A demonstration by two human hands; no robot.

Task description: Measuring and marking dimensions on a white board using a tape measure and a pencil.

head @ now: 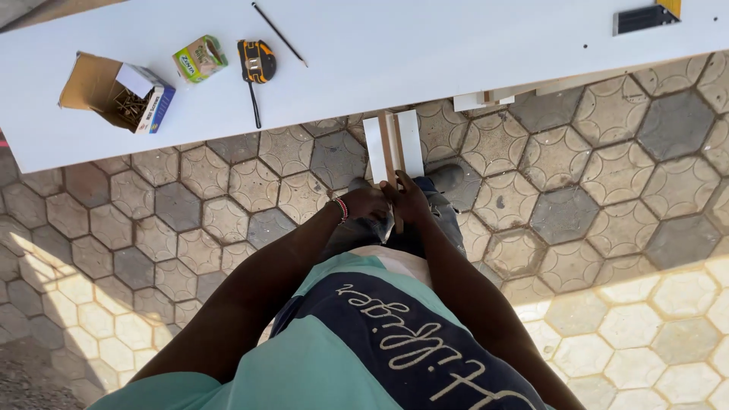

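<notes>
I look straight down my chest at both hands, held together in front of my waist. My left hand (366,203), with a beaded band at the wrist, and my right hand (411,200) both grip the near end of a bundle of white and bare wooden strips (393,144). The strips run from my hands up to the edge of the white board (395,53) and stand over the paved ground. My fingers hide the bundle's lower end.
On the white board lie an open cardboard box of screws (121,93), a small green box (199,58), a yellow-black tape measure (257,62), a pencil (279,34) and a black tool (644,18) at top right. Hexagonal paving stones (592,212) cover the ground.
</notes>
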